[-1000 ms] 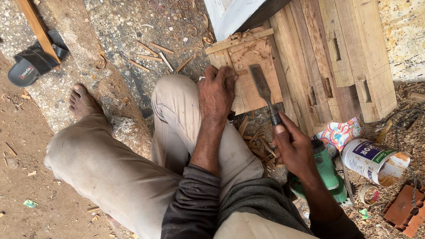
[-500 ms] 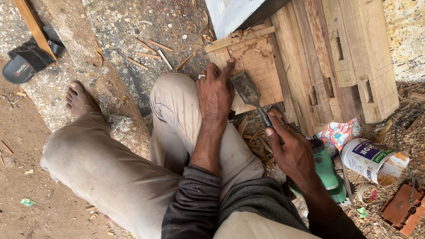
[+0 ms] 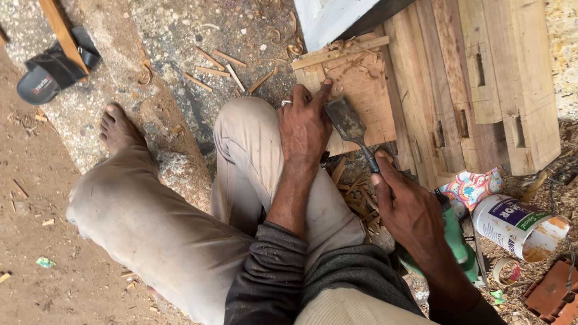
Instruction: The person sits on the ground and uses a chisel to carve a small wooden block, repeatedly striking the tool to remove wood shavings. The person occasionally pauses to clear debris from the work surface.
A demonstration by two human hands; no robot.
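Sitting low on the ground, knees up, leaning over a small wood block (image 3: 361,90) at upper centre of frame.

Right hand (image 3: 409,213), lower right of centre, gripping the handle of a chisel (image 3: 349,123) — fist closed round it, thumb lying up along the shaft. Blade wide and flat, running up and to the left from that fist, long axis on a diagonal from lower right to upper left, cutting end resting on the block's face.

Left hand (image 3: 304,120), centre of frame, not gripping anything: fingers spread and pressing down on the block's near edge, index finger stretching alongside the blade, just touching or nearly so — hard to tell w/ the blade edge partly hidden behind the fingers. Ring showing on one finger.

So: blade lying betw. the two hands, left hand nearer the cutting tip, right hand at the far handle end, pointing away from the body toward the top of frame.

Block lying against the left knee, shavings piling on its top side.

Round about: stack of planks (image 3: 481,84) w/ slots cut in, upper right; green power tool (image 3: 457,241) under the right wrist; tin can (image 3: 518,225) on its side, lower right; black sandal (image 3: 51,69) upper left; bare foot (image 3: 120,129) on a stone slab, left.
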